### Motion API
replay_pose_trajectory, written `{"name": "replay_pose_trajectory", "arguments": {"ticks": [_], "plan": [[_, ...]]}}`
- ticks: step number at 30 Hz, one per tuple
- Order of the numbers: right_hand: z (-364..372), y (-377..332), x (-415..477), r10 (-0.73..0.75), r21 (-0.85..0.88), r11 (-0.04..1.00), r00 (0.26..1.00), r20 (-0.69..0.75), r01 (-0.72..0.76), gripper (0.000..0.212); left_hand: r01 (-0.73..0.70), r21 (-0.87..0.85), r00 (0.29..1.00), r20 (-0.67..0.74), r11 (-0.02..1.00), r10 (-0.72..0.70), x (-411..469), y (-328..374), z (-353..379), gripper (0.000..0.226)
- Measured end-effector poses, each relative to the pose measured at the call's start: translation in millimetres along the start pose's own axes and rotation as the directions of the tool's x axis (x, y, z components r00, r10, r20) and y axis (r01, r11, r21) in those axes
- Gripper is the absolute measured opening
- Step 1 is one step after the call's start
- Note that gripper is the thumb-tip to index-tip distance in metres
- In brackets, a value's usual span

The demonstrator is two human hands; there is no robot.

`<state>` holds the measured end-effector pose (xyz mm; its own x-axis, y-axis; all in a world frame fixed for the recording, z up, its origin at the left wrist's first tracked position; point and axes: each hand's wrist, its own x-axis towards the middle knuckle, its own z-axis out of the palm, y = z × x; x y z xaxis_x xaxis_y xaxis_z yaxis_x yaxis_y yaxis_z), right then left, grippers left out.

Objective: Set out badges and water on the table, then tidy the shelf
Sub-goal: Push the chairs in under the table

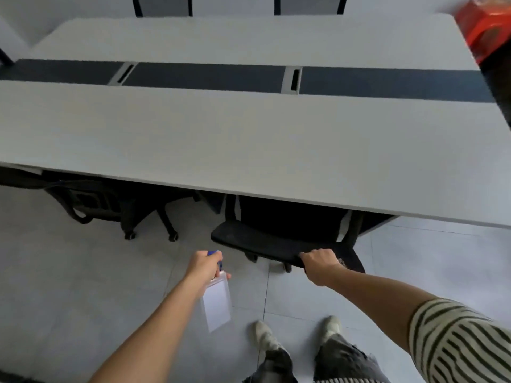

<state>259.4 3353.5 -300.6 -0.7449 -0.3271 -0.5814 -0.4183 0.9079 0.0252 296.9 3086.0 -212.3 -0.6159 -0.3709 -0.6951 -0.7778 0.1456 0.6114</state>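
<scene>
Black chair [287, 244] at lower centre, its top edge gripped by the right hand [318, 265]; the left hand [206, 265] beside it pinches a clear badge [217, 306] hanging below the white table [249, 139].

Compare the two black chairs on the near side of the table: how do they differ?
The right chair has its backrest sticking out from under the table; the left chair sits tucked further under. The right hand grips the right chair's backrest; nothing touches the left chair. Both are black and on castors.
</scene>
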Motion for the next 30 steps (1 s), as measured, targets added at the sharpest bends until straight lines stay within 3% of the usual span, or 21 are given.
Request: {"name": "replay_pose_trajectory", "arguments": {"ticks": [6, 10, 15, 19, 26, 30], "plan": [[54.2, -8.0, -53.3, -0.017, -0.004, 1.000, 1.000, 0.012, 0.017, 0.047, 0.077, 0.136, 0.996, 0.022, 0.988, -0.081, 14.1, -26.9, 17.1, 0.038], [94.0, -7.8, -89.1, -0.078, -0.019, 0.997, 0.996, 0.040, 0.078, 0.052, 0.133, 0.218, 0.988, 0.051, 0.967, -0.147, 10.9, -48.1, 22.7, 0.031], [136.7, -3.4, -137.1, -0.141, 0.000, 0.990, 0.989, 0.042, 0.141, 0.050, 0.163, 0.488, 0.961, 0.119, 0.858, -0.250, -18.2, -88.8, 40.2, 0.025], [157.7, -1.9, -177.8, -0.161, 0.002, 0.987, 0.986, 0.054, 0.161, 0.049, 0.150, 0.599, 0.953, 0.126, 0.786, -0.277, -51.6, -120.5, 58.6, 0.024], [172.3, -2.8, -215.7, -0.202, -0.058, 0.976, 0.969, 0.143, 0.212, 0.046, 0.149, 0.672, 0.946, 0.116, 0.726, -0.302, -80.7, -153.5, 67.3, 0.014], [176.0, -1.7, -225.8, -0.213, -0.076, 0.971, 0.966, 0.146, 0.226, 0.047, 0.157, 0.688, 0.945, 0.104, 0.709, -0.309, -84.1, -162.5, 71.2, 0.028]]}}
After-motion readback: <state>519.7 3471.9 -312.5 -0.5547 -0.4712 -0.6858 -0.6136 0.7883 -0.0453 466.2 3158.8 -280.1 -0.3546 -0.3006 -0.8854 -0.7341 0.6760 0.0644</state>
